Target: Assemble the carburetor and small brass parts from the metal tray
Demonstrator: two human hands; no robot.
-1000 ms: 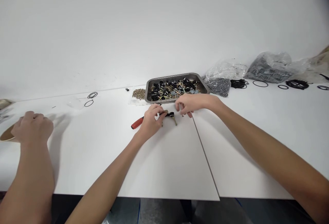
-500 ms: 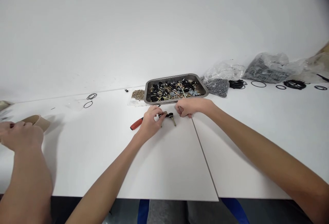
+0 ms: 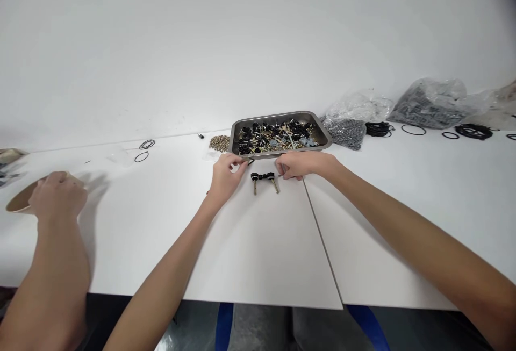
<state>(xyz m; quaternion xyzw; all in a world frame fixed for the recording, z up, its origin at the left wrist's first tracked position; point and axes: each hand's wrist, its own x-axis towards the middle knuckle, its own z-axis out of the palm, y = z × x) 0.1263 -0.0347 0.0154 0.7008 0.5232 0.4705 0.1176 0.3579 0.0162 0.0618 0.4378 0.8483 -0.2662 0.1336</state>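
My left hand [image 3: 224, 177] rests on the white table [image 3: 258, 254] just before the left front corner of a metal tray [image 3: 278, 116]. Its fingers are curled in a pinch, and what they hold is hidden. My right hand [image 3: 301, 164] lies in front of the tray with its fingers closed, its tips beside two small black-headed parts with brass stems [image 3: 264, 178]. Those parts lie on the table between my hands, free of both. The tray is full of black and brass parts.
A pile of small brass pieces [image 3: 220, 143] lies left of the tray, with black O-rings [image 3: 144, 147] further left. Plastic bags of grey parts [image 3: 350, 125] and black rings [image 3: 470, 131] line the back right. Another person's hand [image 3: 58, 196] holds a brown cup [image 3: 18, 200] at far left.
My left hand let go of the black-headed parts and moved up toward the tray corner, covering the red-handled tool. The other person's hand came back to the brown cup.
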